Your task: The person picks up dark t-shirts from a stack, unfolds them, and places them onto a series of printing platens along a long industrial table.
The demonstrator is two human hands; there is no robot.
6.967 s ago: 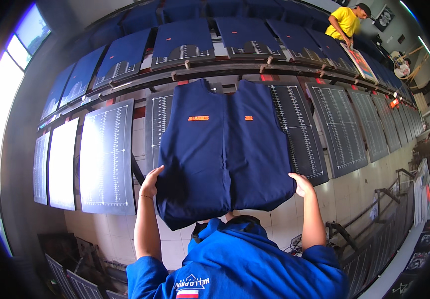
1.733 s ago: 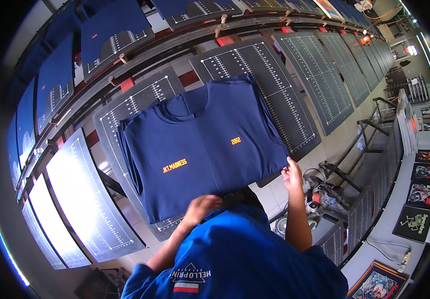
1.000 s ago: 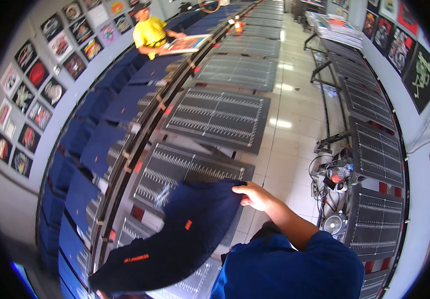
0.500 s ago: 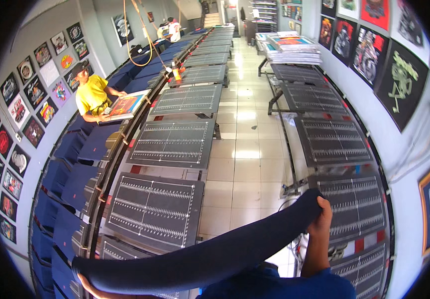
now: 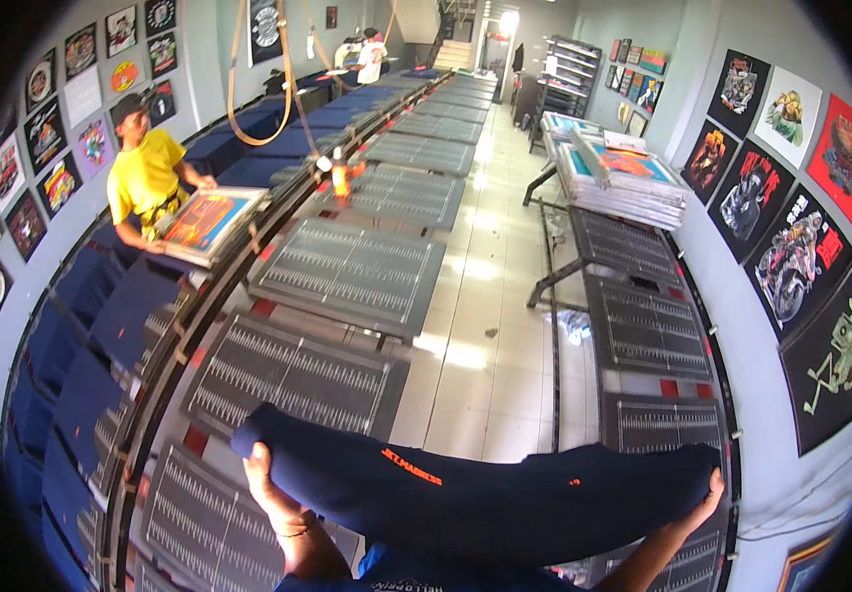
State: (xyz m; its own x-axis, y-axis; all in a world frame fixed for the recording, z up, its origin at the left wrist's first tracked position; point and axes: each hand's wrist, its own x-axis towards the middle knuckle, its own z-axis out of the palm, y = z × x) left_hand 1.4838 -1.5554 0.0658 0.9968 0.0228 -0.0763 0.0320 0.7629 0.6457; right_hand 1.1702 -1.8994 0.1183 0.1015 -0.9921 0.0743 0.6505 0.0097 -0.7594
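Observation:
A navy shirt [image 5: 475, 513] is stretched sideways in front of me, sagging between my two hands. Small orange print shows on its front, left of the middle, and a tiny orange mark sits farther right. My left hand [image 5: 273, 493] grips the shirt's left end, its thumb on top of the cloth. At the other end, my right hand [image 5: 704, 501] is closed on the fabric, most of its fingers hidden behind it. Below the left part of the cloth is a dark printing board [image 5: 214, 518] with white ruler marks.
Long rows of dark printing boards [image 5: 347, 266] flank the tiled aisle [image 5: 445, 370]. Navy shirts [image 5: 75, 395] cover boards at the left. A person in yellow [image 5: 145, 178] holds a framed screen [image 5: 211, 225]. Stacked frames [image 5: 623, 192] stand at the right; a hose loop [image 5: 233, 109] hangs overhead.
My left hand has risen from the lower left; my right hand has moved right and down. The shirt now hangs nearer level with its orange print showing. The whole view has shifted.

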